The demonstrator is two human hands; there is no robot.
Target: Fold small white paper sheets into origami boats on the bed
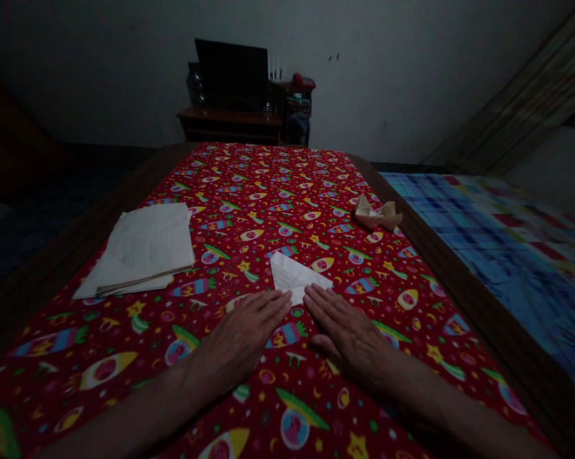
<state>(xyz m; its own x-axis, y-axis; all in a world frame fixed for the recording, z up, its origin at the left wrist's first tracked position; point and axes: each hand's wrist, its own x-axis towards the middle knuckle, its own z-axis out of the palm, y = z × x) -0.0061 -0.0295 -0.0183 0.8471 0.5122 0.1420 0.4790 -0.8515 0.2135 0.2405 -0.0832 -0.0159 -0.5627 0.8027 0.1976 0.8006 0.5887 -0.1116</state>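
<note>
A folded piece of white paper lies on the red patterned cloth in front of me, its outline roughly triangular. My left hand rests flat, with its fingertips on the paper's near left edge. On the near right side, the fingers of my right hand lie stretched out over the paper, the thumb held apart. Both hands are palm down, and the part of the paper under the fingers is hidden.
A stack of paper sheets lies to the left. A folded paper boat stands to the right. The red cloth covers a long brown-edged surface. Beyond its far end stand a dark monitor and a red telephone.
</note>
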